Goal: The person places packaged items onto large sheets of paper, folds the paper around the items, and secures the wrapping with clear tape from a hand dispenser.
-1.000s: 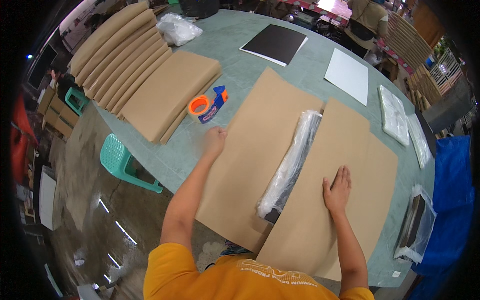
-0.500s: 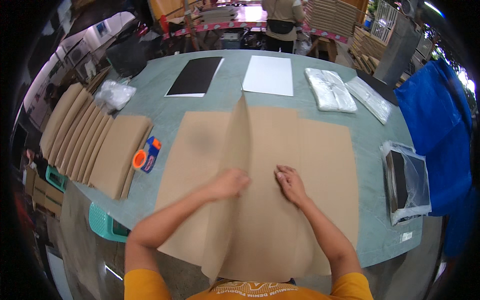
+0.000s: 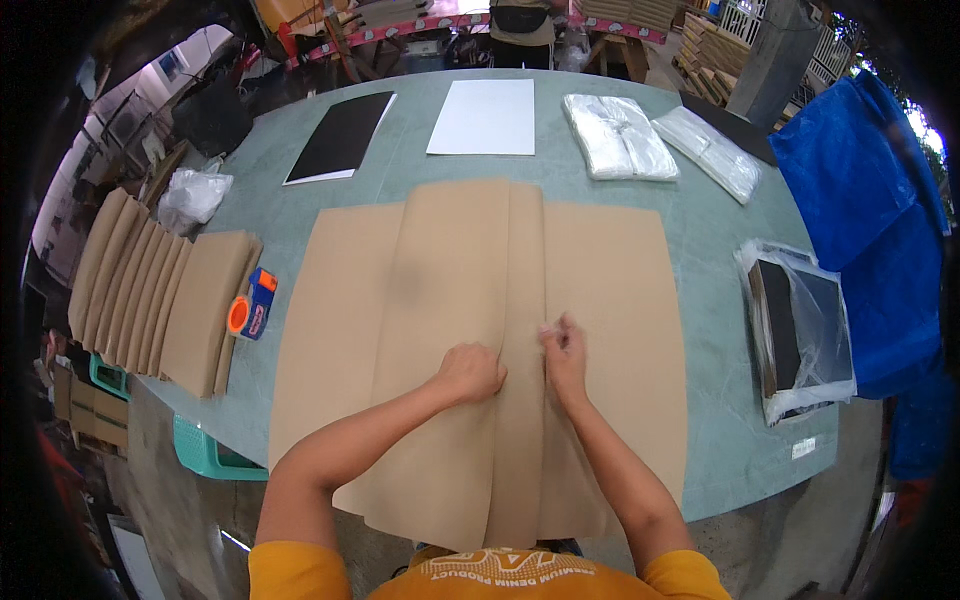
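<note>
Large sheets of brown kraft paper (image 3: 330, 300) spread over the table in front of me. A folded panel (image 3: 445, 260) lies along the middle, its right edge running up beside a narrow strip. My left hand (image 3: 473, 373) is closed at that edge, gripping the paper, with the fingertips mostly hidden. Just to the right, my right hand (image 3: 566, 360) has its fingers curled by the strip's right edge. It is slightly blurred, and I cannot make out what lies between its fingers.
Left stand stacked brown paper packs (image 3: 205, 310) and a blue-orange tape dispenser (image 3: 253, 303). Black sheets (image 3: 340, 138), white sheets (image 3: 482, 117) and clear plastic bags (image 3: 620, 138) lie along the far side. A plastic-wrapped stack (image 3: 797, 335) sits right, near a blue tarp (image 3: 850, 230).
The brown flap that stood upright in my left hand has come down flat toward the right. My right hand has gone from lying flat to curled fingers. The view has tilted down a little.
</note>
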`<state>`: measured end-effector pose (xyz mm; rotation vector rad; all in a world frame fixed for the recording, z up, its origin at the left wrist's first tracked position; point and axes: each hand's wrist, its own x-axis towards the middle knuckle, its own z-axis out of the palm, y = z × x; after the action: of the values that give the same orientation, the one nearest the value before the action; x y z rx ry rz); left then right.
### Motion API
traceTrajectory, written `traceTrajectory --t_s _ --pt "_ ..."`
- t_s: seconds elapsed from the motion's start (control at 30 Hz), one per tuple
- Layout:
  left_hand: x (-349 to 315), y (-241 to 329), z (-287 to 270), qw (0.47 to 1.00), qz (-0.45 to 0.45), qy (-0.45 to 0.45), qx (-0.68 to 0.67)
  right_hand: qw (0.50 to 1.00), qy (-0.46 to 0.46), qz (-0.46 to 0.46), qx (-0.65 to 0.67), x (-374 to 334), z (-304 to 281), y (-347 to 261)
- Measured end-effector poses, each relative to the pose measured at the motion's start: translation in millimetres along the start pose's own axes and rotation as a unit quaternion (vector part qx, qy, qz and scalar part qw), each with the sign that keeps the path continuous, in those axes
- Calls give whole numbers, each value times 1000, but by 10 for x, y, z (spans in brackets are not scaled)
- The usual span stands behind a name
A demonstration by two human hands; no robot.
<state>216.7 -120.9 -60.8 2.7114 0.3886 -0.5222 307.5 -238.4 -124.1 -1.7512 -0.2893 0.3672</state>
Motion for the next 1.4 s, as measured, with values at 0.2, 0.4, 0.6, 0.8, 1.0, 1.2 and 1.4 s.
traceTrajectory --t_s 0.2,0.4,0.6,0.8,1.0,1.2,1.4 --pt "-286 -125 95 986 55 114 -110 964 -22 6 -264 -183 242 -120" --pt "-1291 -932 668 910 -149 367 -126 962 -17 8 -271 -186 249 -128" --pt "100 -1762 21 876 -177 344 -288 944 4 -16 -331 -185 256 226" --pt "257 -2806 -219 887 -99 384 -235 963 -30 2 -267 -203 290 -83" --pt "-1211 -4297 48 792 -329 499 120 959 -29 14 -281 -159 248 -56" --pt "-665 -3757 -560 858 -305 388 -141 964 -31 -25 -263 -143 244 7" --pt "453 -826 -582 727 44 477 -491 952 -19 -38 -304 -136 270 27"
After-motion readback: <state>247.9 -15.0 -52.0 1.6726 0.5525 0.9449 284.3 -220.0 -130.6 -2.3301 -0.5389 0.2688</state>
